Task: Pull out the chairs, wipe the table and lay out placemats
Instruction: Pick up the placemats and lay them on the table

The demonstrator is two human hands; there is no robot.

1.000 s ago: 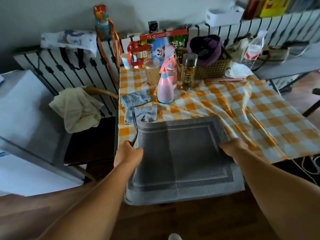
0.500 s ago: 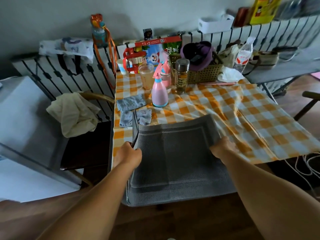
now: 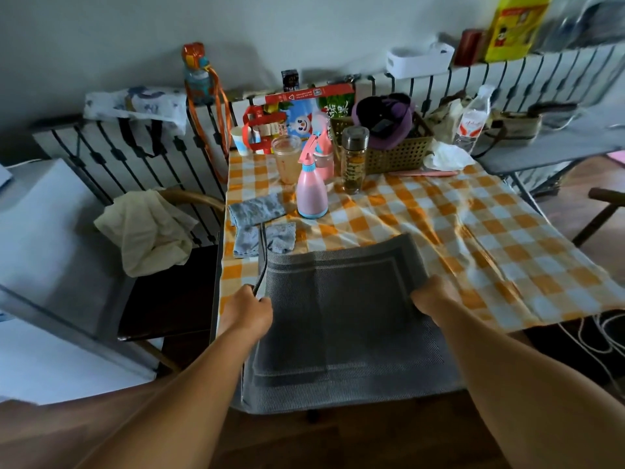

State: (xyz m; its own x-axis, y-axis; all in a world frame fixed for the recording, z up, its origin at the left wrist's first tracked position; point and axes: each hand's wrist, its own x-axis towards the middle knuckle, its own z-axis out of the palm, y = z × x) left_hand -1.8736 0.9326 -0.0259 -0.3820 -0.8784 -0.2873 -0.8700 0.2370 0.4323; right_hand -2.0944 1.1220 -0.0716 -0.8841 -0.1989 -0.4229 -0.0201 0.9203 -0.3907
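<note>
Between both hands (image 3: 248, 308) (image 3: 434, 296), the grey placemat (image 3: 341, 319) overhangs the table (image 3: 507, 252) edge.

Wall (image 3: 304, 25): pale and plain, running behind everything, beyond both hands.
Railing (image 3: 135, 154): white with black bars, standing against the wall and stretching left to right.
Floor (image 3: 338, 441): dark wood, showing below the forearms.
Chair (image 3: 169, 289): dark seat sitting left of the left hand (image 3: 248, 311), a cream cloth (image 3: 148, 231) hanging over its curved back.
White surface (image 3: 44, 238): lying farther left of that chair.
Second chair (image 3: 605, 204): edging in far right of the right hand (image 3: 436, 297).
Light: dim and soft.
</note>
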